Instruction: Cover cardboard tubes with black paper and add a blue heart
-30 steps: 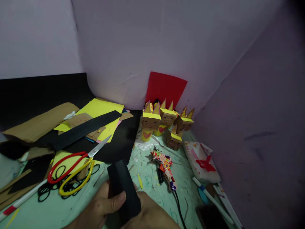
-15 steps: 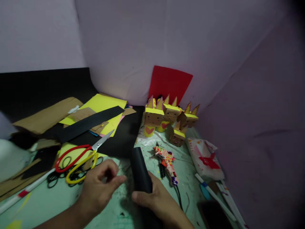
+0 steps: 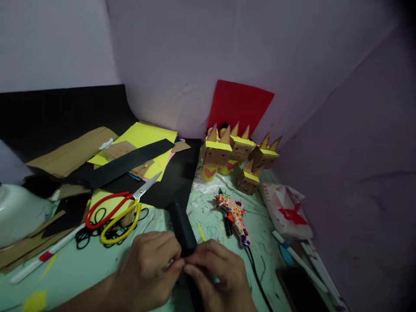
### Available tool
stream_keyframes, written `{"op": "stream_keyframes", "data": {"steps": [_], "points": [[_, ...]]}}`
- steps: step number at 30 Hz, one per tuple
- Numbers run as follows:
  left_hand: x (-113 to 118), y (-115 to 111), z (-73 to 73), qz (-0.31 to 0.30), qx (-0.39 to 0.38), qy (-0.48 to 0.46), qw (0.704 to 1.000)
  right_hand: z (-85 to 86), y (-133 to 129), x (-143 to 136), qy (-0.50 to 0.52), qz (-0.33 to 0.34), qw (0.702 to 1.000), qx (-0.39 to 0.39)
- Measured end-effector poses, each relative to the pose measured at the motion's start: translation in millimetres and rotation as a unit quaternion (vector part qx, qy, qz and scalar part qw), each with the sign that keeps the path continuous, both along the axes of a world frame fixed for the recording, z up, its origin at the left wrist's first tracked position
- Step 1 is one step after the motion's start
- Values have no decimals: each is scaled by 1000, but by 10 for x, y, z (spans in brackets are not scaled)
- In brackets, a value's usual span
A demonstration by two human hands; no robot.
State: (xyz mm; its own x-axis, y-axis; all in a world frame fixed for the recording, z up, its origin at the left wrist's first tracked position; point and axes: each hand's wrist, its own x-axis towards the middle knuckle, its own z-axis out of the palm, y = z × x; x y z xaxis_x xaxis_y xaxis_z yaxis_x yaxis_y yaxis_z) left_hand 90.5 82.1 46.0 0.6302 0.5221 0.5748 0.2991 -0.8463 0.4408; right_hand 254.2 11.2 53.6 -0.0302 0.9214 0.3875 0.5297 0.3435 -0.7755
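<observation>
A black rolled tube [image 3: 183, 227] points away from me at the lower middle, running beneath my fingers. My left hand [image 3: 152, 266] is closed in a pinch at the tube's left side. Opposite it, my right hand [image 3: 221, 273] also pinches, its fingertips meeting those of my left hand over the tube. Whatever lies between the fingertips is too small to make out. Scissors [image 3: 141, 190] with one red and one yellow handle lie to the left, over black elastic loops [image 3: 82, 238]. A patterned glue gun [image 3: 234, 216] rests to the right of the tube.
Cardboard box figures [image 3: 217, 154] with yellow tops and cones stand at the back, before a red sheet [image 3: 240, 106]. Yellow paper [image 3: 146, 132] and a black strip [image 3: 130, 164] lie at left. A white packet [image 3: 286, 212] and a dark phone-like object [image 3: 302, 288] are at right.
My right hand has let go of its wrap around the tube and now pinches above it. My left hand has moved right to meet it. The view has shifted slightly.
</observation>
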Motion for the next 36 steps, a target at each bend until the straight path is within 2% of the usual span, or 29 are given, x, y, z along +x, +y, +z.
{"op": "stream_keyframes", "data": {"steps": [3,5,10,12,15,17,19,21,23,24,26,28,31,33,36], "points": [[16,-20,33,-36,0,41,999,-162,-24,24,-140,9,989,37],[24,-17,50,-47,-5,60,997,-232,-43,48,-210,-2,977,32],[33,-5,-39,-34,0,53,998,-349,-35,0,-300,-33,953,-18],[36,-12,-85,-35,16,36,999,-421,-6,-58,-310,-58,949,-24],[32,-30,-87,-45,24,-6,999,-475,24,-112,-284,-131,950,4],[23,-32,-46,-14,8,-48,999,-419,17,-89,-239,-158,958,14],[14,-15,4,49,-67,-37,996,-303,-5,-20,-189,-166,968,2],[16,20,44,90,-200,67,973,-186,-27,65,-179,-181,967,-11],[35,58,57,101,-307,196,926,-117,-34,131,-208,-193,958,-45],[49,73,52,110,-330,235,908,-105,-32,150,-221,-191,953,-82],[77,89,19,125,-364,254,887,-111,-19,155,-224,-170,943,-180],[98,89,-36,119,-456,234,851,-129,-5,131,-213,-142,928,-269],[118,68,-121,84,-612,175,766,-114,4,85,-193,-116,914,-337],[136,36,-153,68,-646,101,753,-81,-4,64,-150,-112,925,-332],[161,-27,-134,31,-656,-79,750,-61,-46,42,-44,-79,967,-236]]}}
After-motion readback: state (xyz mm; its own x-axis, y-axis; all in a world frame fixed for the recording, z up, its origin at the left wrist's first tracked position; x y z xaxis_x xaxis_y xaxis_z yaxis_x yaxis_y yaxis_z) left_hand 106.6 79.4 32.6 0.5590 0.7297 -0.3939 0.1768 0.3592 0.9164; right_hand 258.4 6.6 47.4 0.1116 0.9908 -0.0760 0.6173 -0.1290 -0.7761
